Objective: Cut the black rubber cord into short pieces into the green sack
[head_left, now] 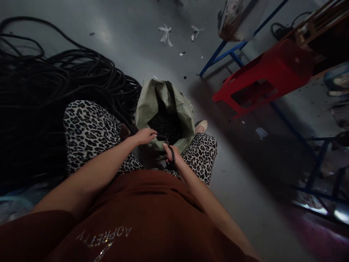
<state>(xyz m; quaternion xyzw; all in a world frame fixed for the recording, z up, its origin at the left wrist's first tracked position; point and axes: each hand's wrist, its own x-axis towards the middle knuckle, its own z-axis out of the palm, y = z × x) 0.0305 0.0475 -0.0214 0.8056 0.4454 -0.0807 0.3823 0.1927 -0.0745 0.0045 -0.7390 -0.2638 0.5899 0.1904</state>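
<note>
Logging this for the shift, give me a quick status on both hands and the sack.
Left hand at sack rim. Right hand gripping scissors. Sack open, dark bits inside. Cable pile close on left.

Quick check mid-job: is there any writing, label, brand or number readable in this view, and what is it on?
"AOPRETTY", in studded letters that appear upside down from this camera, on the front of the person's rust-brown shirt.
Scraps of paper on the floor and items on the shelving: too blurred to show any text.

The rust-brown shirt (141, 214) bears upside-down studded letters reading "AOPRETTY".
</note>
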